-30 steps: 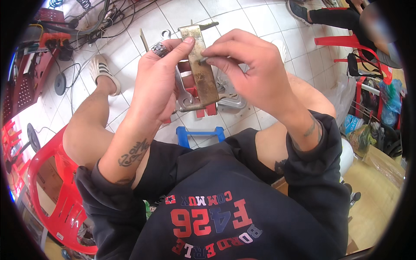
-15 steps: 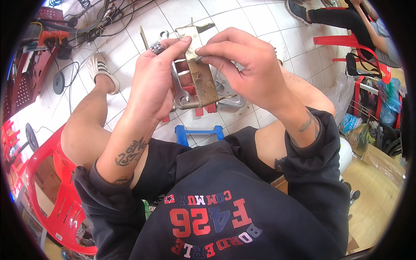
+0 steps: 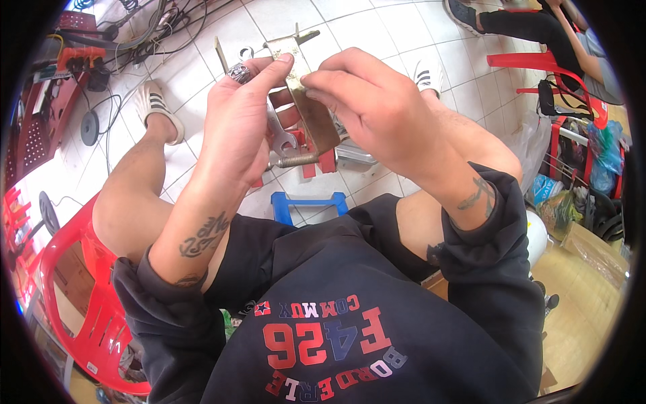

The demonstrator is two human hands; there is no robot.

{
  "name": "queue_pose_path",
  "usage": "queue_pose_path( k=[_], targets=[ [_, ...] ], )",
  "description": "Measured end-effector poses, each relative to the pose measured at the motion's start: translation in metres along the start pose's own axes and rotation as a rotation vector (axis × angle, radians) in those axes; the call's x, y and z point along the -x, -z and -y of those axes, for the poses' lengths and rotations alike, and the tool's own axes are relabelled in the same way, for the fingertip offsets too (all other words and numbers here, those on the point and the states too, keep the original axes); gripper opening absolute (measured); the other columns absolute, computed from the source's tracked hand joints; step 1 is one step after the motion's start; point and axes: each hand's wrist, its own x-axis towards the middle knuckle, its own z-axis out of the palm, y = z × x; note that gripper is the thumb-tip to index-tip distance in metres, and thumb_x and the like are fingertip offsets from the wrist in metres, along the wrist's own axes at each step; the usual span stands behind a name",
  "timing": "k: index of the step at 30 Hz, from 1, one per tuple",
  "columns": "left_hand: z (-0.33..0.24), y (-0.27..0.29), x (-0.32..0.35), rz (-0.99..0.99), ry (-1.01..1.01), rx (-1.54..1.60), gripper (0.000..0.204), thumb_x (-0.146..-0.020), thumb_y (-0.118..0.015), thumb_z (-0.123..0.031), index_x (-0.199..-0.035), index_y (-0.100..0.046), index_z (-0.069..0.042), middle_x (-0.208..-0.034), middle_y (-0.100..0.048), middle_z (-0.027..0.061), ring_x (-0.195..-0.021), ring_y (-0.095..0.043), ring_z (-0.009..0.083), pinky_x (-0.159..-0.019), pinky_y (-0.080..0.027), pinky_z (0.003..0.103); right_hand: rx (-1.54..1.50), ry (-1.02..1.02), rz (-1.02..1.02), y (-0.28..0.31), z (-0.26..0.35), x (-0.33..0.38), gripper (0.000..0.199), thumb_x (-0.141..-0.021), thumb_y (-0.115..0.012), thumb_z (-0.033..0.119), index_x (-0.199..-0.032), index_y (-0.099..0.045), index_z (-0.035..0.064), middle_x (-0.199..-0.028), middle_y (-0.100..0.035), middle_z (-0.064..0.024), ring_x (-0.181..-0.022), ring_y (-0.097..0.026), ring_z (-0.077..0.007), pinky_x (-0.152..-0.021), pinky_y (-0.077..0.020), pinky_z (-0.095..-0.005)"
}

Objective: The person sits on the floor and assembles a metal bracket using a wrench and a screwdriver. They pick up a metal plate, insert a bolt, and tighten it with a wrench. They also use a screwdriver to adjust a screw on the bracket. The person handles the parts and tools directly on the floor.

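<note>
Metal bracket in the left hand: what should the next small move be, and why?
Probably the right hand should ease its fingers slightly off the metal bracket: they are bunched at its face and hide whatever they may be pinching, so that spot cannot be checked. The left hand grips the bracket, thumb on its face, and could steady it.

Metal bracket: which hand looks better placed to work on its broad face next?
Probably the right: the right hand's fingers reach the metal bracket's face, while the left hand seems occupied, steadying the bracket's side with a wrench tucked in it.
</note>
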Motion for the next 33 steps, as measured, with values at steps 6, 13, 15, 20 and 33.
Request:
queue_pose_path(
  k=[6, 13, 15, 20, 33],
  targets=[
    [0.007, 0.003, 0.001, -0.072, -0.041, -0.045, 0.02, -0.093, -0.07, -0.02, -0.096, -0.066, 0.0, -0.083, -0.065, 0.0057, -0.069, -0.061, 0.0122, -0.056, -0.05, 0.027, 0.017, -0.032, 0.003, -0.004, 0.003, -0.004, 0.012, -0.084, -0.07, 0.011, -0.085, -0.06, 0.005, -0.08, -0.057, -0.0105, -0.071, -0.063, -0.0312, -0.059, -0.0504, -0.0391],
    [-0.008, -0.003, 0.005, -0.044, 0.067, -0.058, 0.017, -0.096, -0.066, -0.02, -0.097, -0.065, -0.004, -0.09, -0.066, 0.0074, -0.071, -0.062, 0.0114, -0.05, -0.048, 0.026, 0.14, -0.141, 0.085, 0.001, 0.013, -0.021, 0.019, -0.085, -0.073, 0.019, -0.083, -0.06, 0.0061, -0.076, -0.059, -0.0086, -0.067, -0.061, -0.0289, -0.056, -0.0481, -0.0401],
    [-0.007, -0.001, 0.0, -0.007, 0.025, 0.075, 0.016, -0.097, -0.066, -0.019, -0.095, -0.064, -0.003, -0.088, -0.064, 0.0066, -0.076, -0.064, 0.0121, -0.051, -0.048, 0.024, -0.044, -0.263, -0.016, -0.005, 0.02, -0.028, 0.02, -0.085, -0.074, 0.019, -0.082, -0.06, 0.0056, -0.077, -0.062, -0.0101, -0.065, -0.062, -0.0301, -0.056, -0.048, -0.0399],
    [-0.007, 0.002, 0.001, -0.025, 0.038, 0.023, 0.015, -0.096, -0.067, -0.017, -0.092, -0.063, -0.003, -0.083, -0.059, 0.0049, -0.072, -0.059, 0.0117, -0.052, -0.048, 0.026, -0.051, -0.282, 0.085, -0.001, 0.018, -0.026, 0.023, -0.084, -0.076, 0.022, -0.082, -0.061, 0.0048, -0.071, -0.062, -0.0124, -0.062, -0.062, -0.0321, -0.055, -0.047, -0.0399],
    [-0.01, 0.005, 0.003, -0.01, -0.003, -0.014, 0.017, -0.096, -0.065, -0.017, -0.096, -0.063, 0.0, -0.092, -0.065, 0.0076, -0.085, -0.064, 0.0158, -0.069, -0.055, 0.033, 0.073, -0.131, 0.145, 0.019, 0.027, -0.026, 0.023, -0.084, -0.073, 0.026, -0.098, -0.07, 0.0087, -0.075, -0.068, -0.0087, -0.064, -0.066, -0.0257, -0.055, -0.0497, -0.0369]
  ],
)
